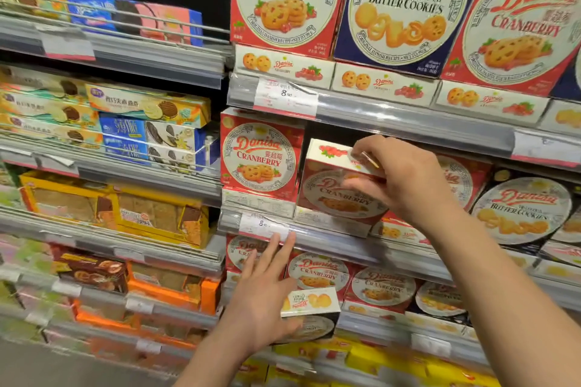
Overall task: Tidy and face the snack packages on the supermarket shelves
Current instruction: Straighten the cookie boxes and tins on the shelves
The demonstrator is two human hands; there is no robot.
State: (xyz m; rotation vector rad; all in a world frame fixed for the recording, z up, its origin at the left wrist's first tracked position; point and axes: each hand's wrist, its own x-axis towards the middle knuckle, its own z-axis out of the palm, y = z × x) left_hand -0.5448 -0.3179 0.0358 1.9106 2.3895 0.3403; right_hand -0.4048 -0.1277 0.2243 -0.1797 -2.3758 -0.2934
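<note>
Gripping a red Danisa cranberry box [336,185] at its top edge, the right hand [399,176] has fingers curled over the box's upper flap and the thumb pressed on its front face; the box sits tilted, its top leaning outward, on the middle shelf [339,242] near the centre of view. At nine o'clock from this box, just beside it, an upright cranberry box [259,155] faces forward on the same shelf. At three o'clock, partly hidden behind the right wrist, stands another red box, and further that way a butter cookies box [522,210] with a dark border. At seven o'clock from the tilted box the left hand [267,295] is spread, fingers straight and apart, holding nothing; its fingertips reach up to the price tag [264,225] on the shelf's edge strip, and its palm lies in front of a small white-topped box [311,302] on the shelf below. At five o'clock from there, more cranberry boxes [380,287] stand in a row. At twelve o'clock, the upper shelf carries large cranberry and butter cookie boxes [405,3]. At nine o'clock, the neighbouring bay holds blue, yellow and orange biscuit packs [151,104].
</note>
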